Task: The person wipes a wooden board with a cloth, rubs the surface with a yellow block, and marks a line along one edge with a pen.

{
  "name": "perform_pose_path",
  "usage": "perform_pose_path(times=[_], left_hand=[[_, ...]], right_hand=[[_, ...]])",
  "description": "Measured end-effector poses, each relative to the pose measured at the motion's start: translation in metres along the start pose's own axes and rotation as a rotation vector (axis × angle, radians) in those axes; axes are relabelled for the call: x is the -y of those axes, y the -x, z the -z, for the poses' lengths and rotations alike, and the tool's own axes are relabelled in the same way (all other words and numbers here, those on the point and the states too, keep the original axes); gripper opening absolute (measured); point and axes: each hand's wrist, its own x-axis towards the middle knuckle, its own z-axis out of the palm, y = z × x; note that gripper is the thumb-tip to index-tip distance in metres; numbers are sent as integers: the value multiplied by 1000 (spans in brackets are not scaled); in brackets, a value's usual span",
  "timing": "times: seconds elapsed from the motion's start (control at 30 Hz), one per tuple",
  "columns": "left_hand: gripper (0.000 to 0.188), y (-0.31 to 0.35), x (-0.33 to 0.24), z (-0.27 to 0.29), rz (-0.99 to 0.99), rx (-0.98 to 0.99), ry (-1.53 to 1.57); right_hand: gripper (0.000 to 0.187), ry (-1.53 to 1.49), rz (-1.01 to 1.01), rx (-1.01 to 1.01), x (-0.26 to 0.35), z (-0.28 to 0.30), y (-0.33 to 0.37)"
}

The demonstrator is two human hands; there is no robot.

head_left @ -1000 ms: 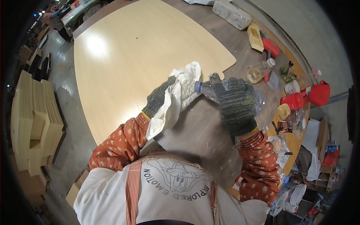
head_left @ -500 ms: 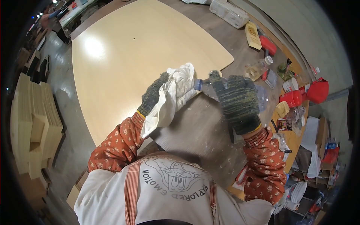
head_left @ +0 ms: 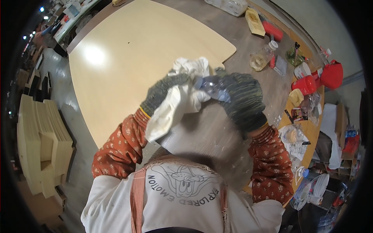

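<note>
My left hand (head_left: 165, 91), in a grey knitted glove, is closed on a crumpled white cloth (head_left: 171, 110). In my right hand (head_left: 244, 99), gloved the same way, is a clear plastic bottle (head_left: 213, 86) tilted on its side. Its blue-capped neck points left and meets the cloth; whether liquid is coming out I cannot tell. Both hands are raised over the near edge of a pale wood-coloured panel (head_left: 143, 50) with rounded corners, which lies on the brown worktable (head_left: 186, 132). The fingertips of my right hand are partly hidden behind the bottle.
Along the right edge stand a clear bottle with yellowish contents (head_left: 262, 56), a yellow block (head_left: 255, 21), a red jar (head_left: 304, 85) and a red container (head_left: 331, 74). Stacked pale boards (head_left: 46, 143) are on the floor at left. A person (head_left: 48, 39) stands far off at upper left.
My right hand has brought the bottle left and against the cloth; before, its capped neck was just beside it. The view has shifted slightly.
</note>
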Motion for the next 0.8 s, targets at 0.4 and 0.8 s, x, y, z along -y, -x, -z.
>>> perform_pose_path(times=[0.4,0.8], left_hand=[[54,-112,-16,18,-422,265,-1821],[46,24,-18,14,-284,598,-2577]], right_hand=[[47,40,-592,-352,-72,3,71],[71,-242,-1061,-399,-68,-26,86]])
